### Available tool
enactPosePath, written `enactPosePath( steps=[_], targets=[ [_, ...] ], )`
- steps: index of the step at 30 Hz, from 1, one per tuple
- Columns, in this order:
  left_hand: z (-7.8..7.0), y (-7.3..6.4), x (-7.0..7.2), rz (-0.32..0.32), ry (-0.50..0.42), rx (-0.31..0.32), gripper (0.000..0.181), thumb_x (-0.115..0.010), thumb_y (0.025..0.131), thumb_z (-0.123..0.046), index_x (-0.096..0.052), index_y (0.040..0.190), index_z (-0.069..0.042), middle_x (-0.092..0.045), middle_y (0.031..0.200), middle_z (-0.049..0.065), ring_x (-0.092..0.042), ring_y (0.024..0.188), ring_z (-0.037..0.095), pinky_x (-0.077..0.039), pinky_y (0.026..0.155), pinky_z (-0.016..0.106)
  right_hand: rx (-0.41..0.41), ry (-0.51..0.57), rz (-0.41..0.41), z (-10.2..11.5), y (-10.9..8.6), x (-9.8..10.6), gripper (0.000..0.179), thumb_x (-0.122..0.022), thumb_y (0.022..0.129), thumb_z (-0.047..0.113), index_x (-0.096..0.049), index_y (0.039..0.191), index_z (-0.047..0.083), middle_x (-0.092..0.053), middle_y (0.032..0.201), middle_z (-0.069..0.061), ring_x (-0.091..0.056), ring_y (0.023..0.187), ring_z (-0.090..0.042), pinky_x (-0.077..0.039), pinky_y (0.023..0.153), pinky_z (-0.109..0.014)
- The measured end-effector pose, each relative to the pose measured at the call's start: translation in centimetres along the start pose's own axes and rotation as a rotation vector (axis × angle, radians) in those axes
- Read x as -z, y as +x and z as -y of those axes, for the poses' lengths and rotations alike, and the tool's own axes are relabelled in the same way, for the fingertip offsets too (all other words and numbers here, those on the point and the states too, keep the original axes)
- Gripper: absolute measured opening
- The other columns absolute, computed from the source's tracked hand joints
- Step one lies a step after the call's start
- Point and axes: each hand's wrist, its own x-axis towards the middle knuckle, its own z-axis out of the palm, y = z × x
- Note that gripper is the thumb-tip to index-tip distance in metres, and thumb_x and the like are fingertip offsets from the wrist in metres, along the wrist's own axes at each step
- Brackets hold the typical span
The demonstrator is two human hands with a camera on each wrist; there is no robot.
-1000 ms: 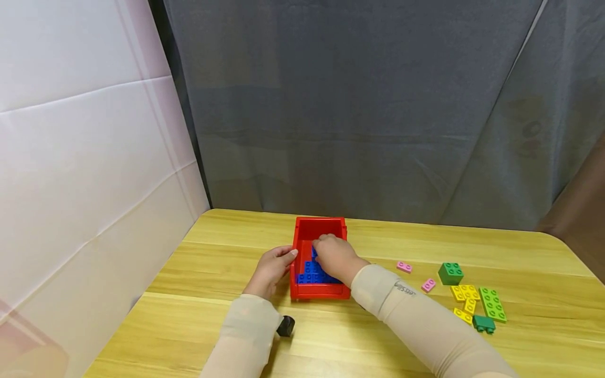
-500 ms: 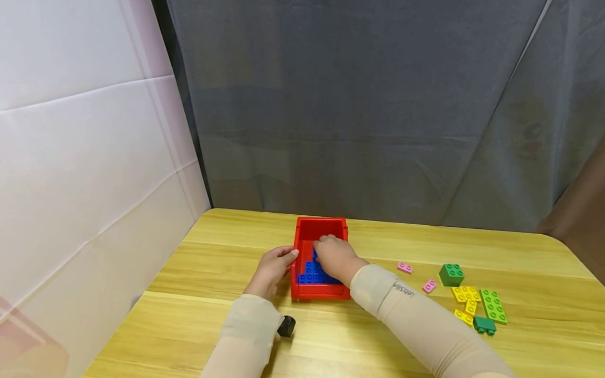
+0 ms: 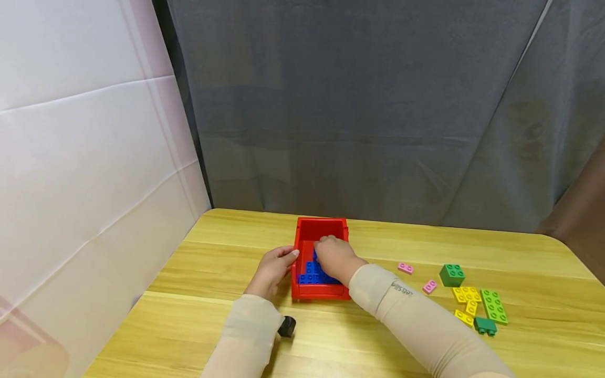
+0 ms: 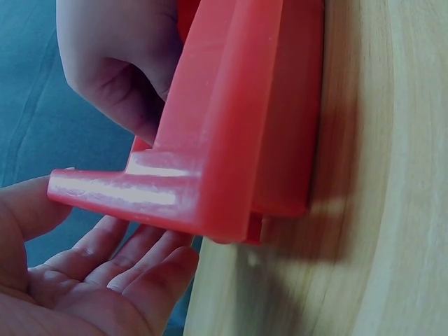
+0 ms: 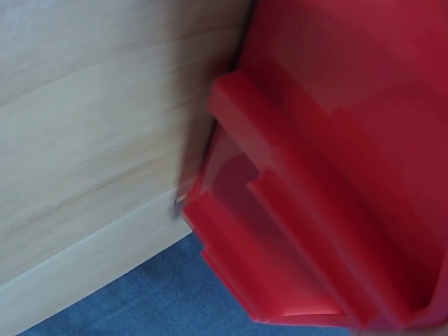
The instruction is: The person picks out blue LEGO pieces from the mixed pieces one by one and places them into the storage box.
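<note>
A red plastic bin [image 3: 323, 292] sits on the table with several blue toy bricks [image 3: 309, 274] laid studs-up along its near and right parts. At the bin's left side, my left hand [image 3: 272, 266] pinches the wall, thumb on the rim and fingers outside and below it. In the left wrist view the left hand [image 4: 91, 273] shows this hold at a corner of the bin [image 4: 231, 119]. My right hand [image 3: 336, 257] reaches inside, its fingers curled down on a blue brick [image 3: 315, 255]; the fingertips are hidden. The right wrist view shows only the bin's outer wall [image 5: 392, 133].
To the right lie two pink bricks [image 3: 405, 268], a tall green brick [image 3: 451, 275], several yellow bricks [image 3: 468, 294], a light green brick [image 3: 493, 306] and a dark green brick [image 3: 485, 326] tipped over. A black block-like piece [image 3: 287, 326] is beside the left wrist. Grey cloth [image 3: 331, 105] hangs behind the table.
The bin and both hands stay almost in place. The whole head view has shifted very slightly.
</note>
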Motion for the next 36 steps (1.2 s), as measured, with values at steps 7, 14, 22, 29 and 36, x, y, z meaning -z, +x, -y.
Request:
enactPosePath(
  steps=[7, 14, 22, 29, 36],
  targets=[
    [-0.1, -0.1, -0.2, 0.007, -0.012, -0.005, 0.039, -0.057, 0.098, -0.02, -0.055, 0.133, -0.002, -0.057, 0.13, 0.018, -0.054, 0.116, 0.032, -0.044, 0.103, 0.043, -0.025, 0.0, 0.009, 0.0, 0.1, -0.1, 0.045, -0.065, 0.092, 0.026, -0.058, 0.134, 0.011, -0.064, 0.122, -0.009, -0.059, 0.114, -0.026, -0.049, 0.098, -0.042],
    [-0.1, -0.2, -0.2, 0.006, -0.01, -0.002, 0.038, -0.057, 0.098, -0.019, -0.056, 0.132, -0.002, -0.057, 0.13, 0.017, -0.053, 0.117, 0.032, -0.043, 0.105, 0.043, -0.043, 0.015, 0.025, -0.1, 0.2, -0.1, 0.046, -0.066, 0.091, 0.027, -0.059, 0.133, 0.011, -0.065, 0.118, -0.009, -0.06, 0.109, -0.025, -0.049, 0.097, -0.043],
    [0.0, -0.1, -0.3, 0.005, -0.013, -0.008, 0.038, -0.057, 0.098, -0.018, -0.056, 0.131, -0.001, -0.057, 0.129, 0.018, -0.053, 0.117, 0.032, -0.043, 0.105, 0.043, -0.05, 0.018, 0.03, -0.1, 0.2, 0.0, 0.049, -0.065, 0.091, 0.028, -0.056, 0.136, 0.011, -0.064, 0.121, -0.008, -0.059, 0.111, -0.025, -0.048, 0.099, -0.042],
    [0.0, 0.0, -0.6, 0.019, -0.011, -0.017, 0.038, -0.057, 0.098, -0.017, -0.056, 0.132, 0.0, -0.057, 0.13, 0.019, -0.053, 0.117, 0.032, -0.043, 0.105, 0.043, -0.056, 0.01, 0.029, -0.3, 0.0, -0.2, 0.054, -0.065, 0.092, 0.03, -0.052, 0.14, 0.011, -0.061, 0.128, -0.007, -0.057, 0.117, -0.025, -0.046, 0.102, -0.041],
    [0.0, 0.1, -0.7, 0.037, -0.011, -0.048, 0.038, -0.056, 0.098, -0.016, -0.054, 0.131, 0.004, -0.056, 0.13, 0.021, -0.053, 0.117, 0.034, -0.043, 0.104, 0.045, -0.004, 0.013, -0.041, -0.3, -0.8, 0.2, 0.054, -0.066, 0.091, 0.029, -0.053, 0.138, 0.008, -0.057, 0.134, -0.01, -0.052, 0.125, -0.026, -0.045, 0.103, -0.042]
  ],
)
